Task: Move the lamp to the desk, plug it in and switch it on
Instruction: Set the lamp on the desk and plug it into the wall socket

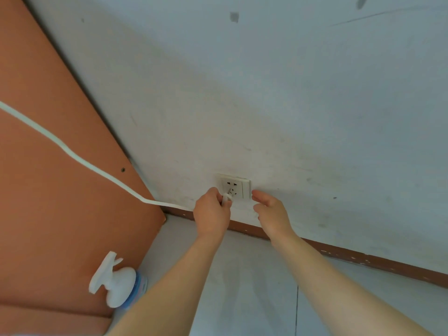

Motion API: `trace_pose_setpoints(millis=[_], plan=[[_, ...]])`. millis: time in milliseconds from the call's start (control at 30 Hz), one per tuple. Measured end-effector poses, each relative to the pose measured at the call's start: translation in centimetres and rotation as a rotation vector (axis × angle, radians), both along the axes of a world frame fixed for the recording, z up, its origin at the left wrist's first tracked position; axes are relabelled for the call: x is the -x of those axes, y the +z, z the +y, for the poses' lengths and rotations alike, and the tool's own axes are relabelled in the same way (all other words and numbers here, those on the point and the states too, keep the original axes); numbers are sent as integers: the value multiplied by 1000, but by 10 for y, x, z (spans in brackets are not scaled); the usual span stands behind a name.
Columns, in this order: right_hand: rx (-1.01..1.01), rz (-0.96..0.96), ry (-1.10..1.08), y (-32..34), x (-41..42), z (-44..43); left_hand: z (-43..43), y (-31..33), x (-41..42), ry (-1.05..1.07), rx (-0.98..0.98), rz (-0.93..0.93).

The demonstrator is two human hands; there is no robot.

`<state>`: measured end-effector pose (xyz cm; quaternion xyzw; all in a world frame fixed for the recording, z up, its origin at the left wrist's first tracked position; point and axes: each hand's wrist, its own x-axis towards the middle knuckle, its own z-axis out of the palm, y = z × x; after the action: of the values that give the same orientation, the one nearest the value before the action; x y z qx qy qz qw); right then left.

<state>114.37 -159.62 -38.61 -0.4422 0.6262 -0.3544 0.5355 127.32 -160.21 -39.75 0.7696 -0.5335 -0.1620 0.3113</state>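
Observation:
A white wall socket (238, 185) sits low on the pale wall, just above the brown skirting board. My left hand (211, 212) is shut on the white plug (227, 198), which is held against the socket's lower holes. From the plug a flat white cord (72, 151) runs up and left across the orange-brown desk side panel (48, 190) and leaves the view. My right hand (270, 212) hovers just right of the socket, fingers apart and holding nothing. The lamp itself is out of view.
A white clip-like object (114, 280) with a round base and a blue-striped part lies on the floor against the desk panel at the lower left. Grey floor tiles (254, 287) stretch below the brown skirting board (363, 258).

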Motion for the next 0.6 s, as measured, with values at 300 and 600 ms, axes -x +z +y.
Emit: trace_pose_setpoints(millis=[300, 600], plan=[[37, 12, 59, -4, -4, -1, -4, -7, 4, 13, -31, -31], [98, 90, 71, -6, -3, 0, -3, -10, 7, 37, -16, -12]])
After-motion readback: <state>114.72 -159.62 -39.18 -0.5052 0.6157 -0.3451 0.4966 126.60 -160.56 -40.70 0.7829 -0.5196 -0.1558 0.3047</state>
